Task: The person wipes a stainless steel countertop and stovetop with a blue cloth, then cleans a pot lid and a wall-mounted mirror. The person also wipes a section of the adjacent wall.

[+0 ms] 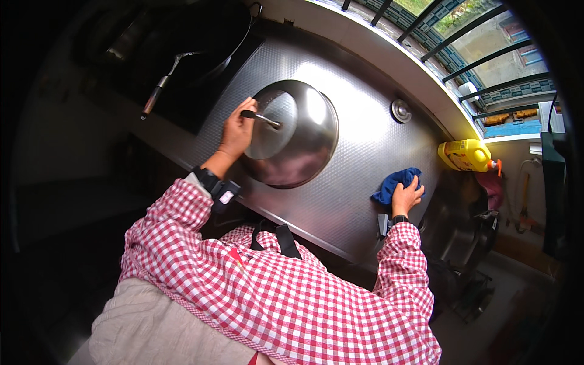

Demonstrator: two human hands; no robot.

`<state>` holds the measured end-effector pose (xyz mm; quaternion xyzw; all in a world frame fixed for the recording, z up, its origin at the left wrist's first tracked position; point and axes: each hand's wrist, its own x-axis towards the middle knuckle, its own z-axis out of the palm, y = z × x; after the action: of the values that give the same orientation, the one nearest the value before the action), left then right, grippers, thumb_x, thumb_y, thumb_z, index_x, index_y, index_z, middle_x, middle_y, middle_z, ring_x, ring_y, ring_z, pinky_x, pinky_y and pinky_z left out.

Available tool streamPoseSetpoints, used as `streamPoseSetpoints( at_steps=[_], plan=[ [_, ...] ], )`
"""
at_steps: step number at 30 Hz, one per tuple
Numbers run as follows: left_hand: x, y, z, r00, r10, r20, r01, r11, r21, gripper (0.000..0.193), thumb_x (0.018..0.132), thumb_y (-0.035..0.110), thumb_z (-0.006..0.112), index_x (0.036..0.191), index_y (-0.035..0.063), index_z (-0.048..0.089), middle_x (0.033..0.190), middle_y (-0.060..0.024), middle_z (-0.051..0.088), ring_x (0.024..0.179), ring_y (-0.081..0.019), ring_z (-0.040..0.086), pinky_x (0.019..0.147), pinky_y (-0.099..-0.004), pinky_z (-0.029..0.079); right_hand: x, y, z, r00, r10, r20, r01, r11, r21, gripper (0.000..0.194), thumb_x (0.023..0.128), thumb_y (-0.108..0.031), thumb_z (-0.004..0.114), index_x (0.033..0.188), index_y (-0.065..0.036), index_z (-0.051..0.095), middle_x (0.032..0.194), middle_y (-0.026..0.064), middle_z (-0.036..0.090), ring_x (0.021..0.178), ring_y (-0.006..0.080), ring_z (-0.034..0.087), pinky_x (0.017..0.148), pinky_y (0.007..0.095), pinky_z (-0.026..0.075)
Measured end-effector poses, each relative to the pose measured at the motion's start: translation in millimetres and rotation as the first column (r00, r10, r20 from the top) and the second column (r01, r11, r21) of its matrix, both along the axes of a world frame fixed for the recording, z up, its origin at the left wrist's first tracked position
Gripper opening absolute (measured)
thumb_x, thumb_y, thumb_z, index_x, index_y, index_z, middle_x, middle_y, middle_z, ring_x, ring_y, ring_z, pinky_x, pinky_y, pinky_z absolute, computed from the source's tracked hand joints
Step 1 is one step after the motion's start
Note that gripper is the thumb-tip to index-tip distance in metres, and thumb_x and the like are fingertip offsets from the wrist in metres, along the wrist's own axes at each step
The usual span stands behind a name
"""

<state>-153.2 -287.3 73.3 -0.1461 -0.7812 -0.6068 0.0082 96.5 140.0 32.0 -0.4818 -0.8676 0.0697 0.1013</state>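
My left hand is at the left side of a large domed pan lid of metal, with its fingers at the end of the lid's handle; whether they grip it is hard to tell. The lid lies over the textured stainless steel worktop; what is under it is hidden. To the right, my right hand rests on a crumpled blue cloth, its fingers bent over the fabric.
A dark wok and a metal-handled utensil are at the upper left. A small round metal lid lies near the back wall. A yellow bottle with an orange pump stands beside the sink at right. Window bars rise behind.
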Motion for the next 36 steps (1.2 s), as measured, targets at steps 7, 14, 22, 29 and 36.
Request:
streamPoseSetpoints(
  at_steps=[7,14,22,29,36],
  plan=[
    [48,-42,25,0.476,-0.710,0.520,-0.098,0.544,0.833,0.050,0.098,0.038,0.048,0.129,-0.0013,0.048,0.130,-0.0126,0.052,0.114,-0.0287,0.054,0.096,-0.0424,0.048,-61,-40,-26,0.868,0.450,-0.212,-0.436,0.893,0.109,0.054,0.074,-0.012,0.058,0.128,-0.009,0.052,0.140,0.0288,0.034,0.121,0.0486,0.039,0.103,0.0516,0.035],
    [72,-26,19,0.518,-0.728,0.449,-0.254,0.370,0.894,0.045,0.098,0.032,0.049,0.128,-0.0013,0.051,0.132,-0.0123,0.052,0.123,-0.0319,0.048,0.104,-0.0498,0.040,-111,-153,-11,0.645,0.707,-0.290,-0.746,0.665,-0.038,0.057,0.071,-0.005,0.062,0.127,-0.012,0.054,0.146,0.0179,0.033,0.128,0.0484,0.034,0.110,0.0500,0.031],
    [80,-13,13,0.380,-0.858,0.345,-0.302,0.237,0.923,0.049,0.098,0.031,0.046,0.136,0.0003,0.040,0.142,-0.0142,0.044,0.118,-0.0315,0.054,0.100,-0.0448,0.045,-78,-206,5,0.442,0.857,-0.266,-0.897,0.421,-0.136,0.059,0.072,-0.005,0.065,0.129,-0.013,0.053,0.148,0.0134,0.031,0.132,0.0425,0.032,0.109,0.0453,0.033],
    [90,-5,21,0.352,-0.882,0.314,-0.266,0.228,0.937,0.055,0.100,0.035,0.037,0.140,-0.0022,0.035,0.147,-0.0120,0.036,0.125,-0.0334,0.046,0.105,-0.0454,0.039,-23,-248,16,0.244,0.911,-0.331,-0.945,0.146,-0.294,0.051,0.067,-0.002,0.065,0.116,-0.010,0.061,0.134,0.0123,0.048,0.129,0.0357,0.037,0.108,0.0398,0.035],
    [93,-23,44,0.385,-0.870,0.308,-0.220,0.238,0.946,0.032,0.100,0.030,0.043,0.116,0.0024,0.048,0.137,-0.0122,0.044,0.127,-0.0279,0.045,0.107,-0.0444,0.036,-36,-185,28,0.363,0.658,-0.659,-0.914,0.116,-0.388,0.041,0.068,0.000,0.058,0.109,-0.006,0.063,0.115,0.0182,0.060,0.110,0.0364,0.056,0.100,0.0401,0.043]
  ],
)
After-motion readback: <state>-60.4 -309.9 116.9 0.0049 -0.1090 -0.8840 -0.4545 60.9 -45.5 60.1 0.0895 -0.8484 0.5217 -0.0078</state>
